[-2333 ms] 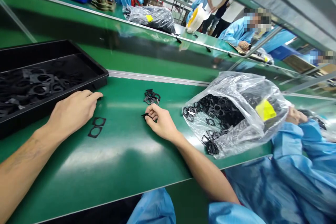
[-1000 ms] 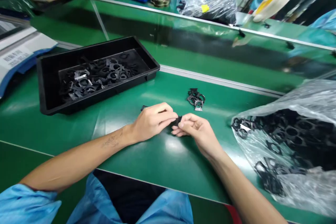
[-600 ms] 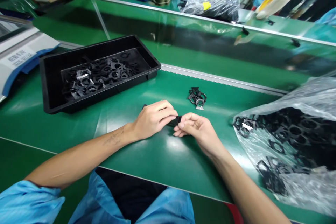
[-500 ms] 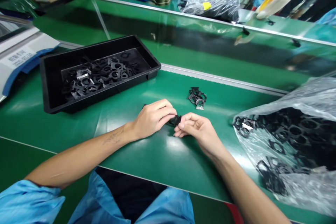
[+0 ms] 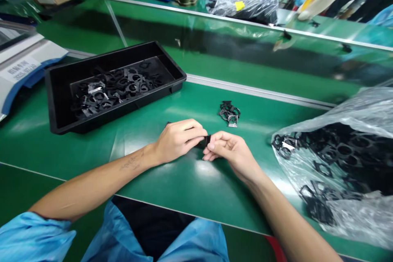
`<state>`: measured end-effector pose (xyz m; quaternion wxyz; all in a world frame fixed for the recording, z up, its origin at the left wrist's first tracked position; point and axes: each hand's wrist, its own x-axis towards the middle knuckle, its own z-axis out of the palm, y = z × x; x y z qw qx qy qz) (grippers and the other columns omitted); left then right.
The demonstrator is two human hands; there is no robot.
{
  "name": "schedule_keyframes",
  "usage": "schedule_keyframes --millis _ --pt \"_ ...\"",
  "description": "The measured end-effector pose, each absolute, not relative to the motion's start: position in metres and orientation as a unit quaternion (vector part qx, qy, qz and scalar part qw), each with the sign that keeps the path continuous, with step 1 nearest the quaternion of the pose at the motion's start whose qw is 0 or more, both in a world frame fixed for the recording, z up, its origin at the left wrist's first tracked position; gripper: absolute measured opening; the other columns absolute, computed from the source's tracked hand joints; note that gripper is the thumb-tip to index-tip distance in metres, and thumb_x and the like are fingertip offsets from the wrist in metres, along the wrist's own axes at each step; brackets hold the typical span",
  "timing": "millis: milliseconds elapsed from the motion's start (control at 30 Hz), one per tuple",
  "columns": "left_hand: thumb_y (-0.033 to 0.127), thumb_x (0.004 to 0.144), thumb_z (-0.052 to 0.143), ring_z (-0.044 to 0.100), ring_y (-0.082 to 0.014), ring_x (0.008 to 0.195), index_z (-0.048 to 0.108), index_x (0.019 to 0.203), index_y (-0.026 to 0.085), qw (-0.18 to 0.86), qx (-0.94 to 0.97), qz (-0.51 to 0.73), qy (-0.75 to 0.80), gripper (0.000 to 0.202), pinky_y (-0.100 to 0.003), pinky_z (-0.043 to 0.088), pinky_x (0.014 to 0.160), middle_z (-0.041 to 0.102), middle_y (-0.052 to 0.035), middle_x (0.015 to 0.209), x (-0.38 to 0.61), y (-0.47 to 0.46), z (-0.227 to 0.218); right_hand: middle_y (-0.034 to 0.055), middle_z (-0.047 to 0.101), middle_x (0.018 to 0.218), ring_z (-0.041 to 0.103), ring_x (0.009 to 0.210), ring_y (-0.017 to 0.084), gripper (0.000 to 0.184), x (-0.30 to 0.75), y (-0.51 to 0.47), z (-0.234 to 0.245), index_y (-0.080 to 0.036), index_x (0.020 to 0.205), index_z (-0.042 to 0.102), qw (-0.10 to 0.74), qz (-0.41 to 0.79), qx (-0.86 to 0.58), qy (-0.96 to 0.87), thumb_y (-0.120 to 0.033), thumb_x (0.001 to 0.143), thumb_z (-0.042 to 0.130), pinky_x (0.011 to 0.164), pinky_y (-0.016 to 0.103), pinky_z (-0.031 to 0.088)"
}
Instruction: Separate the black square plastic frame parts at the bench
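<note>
Black part (image 5: 208, 140) pinched by hands (image 5: 179, 141) (image 5: 230, 151) (seemingly).

Left fingers (image 5: 194, 133) and right fingers (image 5: 218, 147) hold a small black part (image 5: 207, 141)

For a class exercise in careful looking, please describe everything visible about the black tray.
The black tray is a shallow, rectangular box with raised walls, plastic by its look. It rests open side up at the person's left, slanted on the green tabletop. Jumbled black parts, several with round holes, lie inside. Neither the left hand nor the right hand touches it.
</note>
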<state>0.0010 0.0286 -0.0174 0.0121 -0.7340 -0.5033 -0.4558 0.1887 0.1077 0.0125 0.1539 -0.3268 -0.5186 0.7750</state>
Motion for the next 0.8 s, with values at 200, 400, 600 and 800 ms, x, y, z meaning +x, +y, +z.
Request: schedule_keyframes --millis 200,400,600,800 --pt "0.015 0.098 0.058 0.068 -0.013 0.076 0.07 0.097 0.017 0.049 -0.758 -0.422 -0.495 0.012 -0.023 0.054 0.072 0.073 -0.0044 0.086 -0.001 0.027 -0.016 0.0037 0.077 0.07 0.073 0.06 0.014 0.032 0.19 0.108 0.012 -0.017 0.078 0.067 0.14 0.777 -0.328 -0.519 -0.038 0.071 0.09 0.061 0.024 0.056" --pt "0.015 0.097 0.059 0.065 -0.0138 0.074 0.07 0.094 0.017 0.068 -0.762 -0.41 -0.497 0.012 -0.025 0.054 0.071 0.073 -0.0044 0.084 -0.001 0.027 -0.015 0.0046 0.078 0.073 0.074 0.061 0.015 0.032 0.19 0.108 0.012 -0.017 0.078 0.067 0.136 0.775 -0.335 -0.518 -0.039 0.072 0.089 0.061 0.023 0.056" --pt "0.015 0.098 0.056 0.066 -0.0123 0.076 0.07 0.089 0.02 0.125 -0.765 -0.384 -0.502 0.017 -0.025 0.055 0.078 0.071 -0.0017 0.083 0.0 0.026 -0.013 0.0047 0.078 0.073 0.073 0.061 0.014 0.031 0.189 0.109 0.014 -0.017 0.076 0.067 0.132 0.785 -0.327 -0.51 -0.038 0.071 0.089 0.06 0.023 0.056" --pt "0.018 0.101 0.05 0.069 -0.0111 0.073 0.07 0.095 0.02 0.126 -0.782 -0.369 -0.486 0.021 -0.021 0.053 0.069 0.073 -0.0025 0.085 0.003 0.019 -0.007 0.0019 0.076 0.068 0.072 0.058 0.013 0.038 0.188 0.102 0.008 -0.018 0.078 0.063 0.147 0.773 -0.332 -0.52 -0.045 0.071 0.089 0.059 0.023 0.055"
